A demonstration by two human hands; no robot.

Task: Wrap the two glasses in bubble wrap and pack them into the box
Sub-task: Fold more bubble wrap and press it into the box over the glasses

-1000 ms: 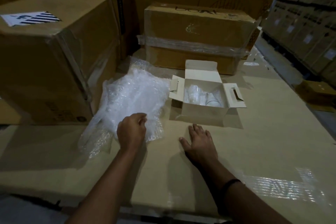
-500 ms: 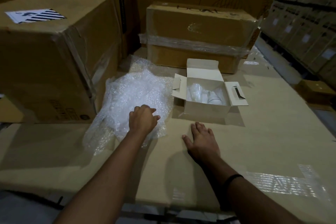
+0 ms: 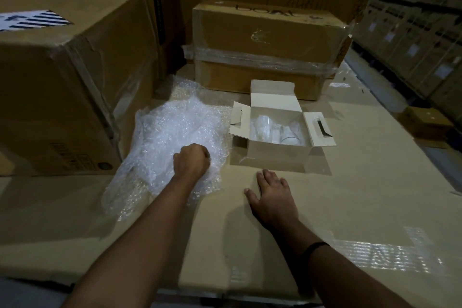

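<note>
A crumpled heap of clear bubble wrap [image 3: 175,132] lies on the cardboard work surface [image 3: 350,195], left of centre. My left hand [image 3: 192,161] rests on its near edge with the fingers curled into the wrap. Just to the right stands a small white box [image 3: 277,155] with its flaps open; two clear glasses [image 3: 277,130] lie inside it. My right hand [image 3: 271,197] lies flat on the cardboard in front of the box, fingers spread, holding nothing.
A large brown carton [image 3: 62,82] stands close on the left, touching the wrap. A taped carton [image 3: 270,42] sits right behind the white box. Stacked boxes [image 3: 420,32] line the right side, and a small brown box [image 3: 427,122] lies below them.
My left hand slid forward and to the right over the bubble wrap and its fingers have curled shut into it. My right hand stayed flat in place.
</note>
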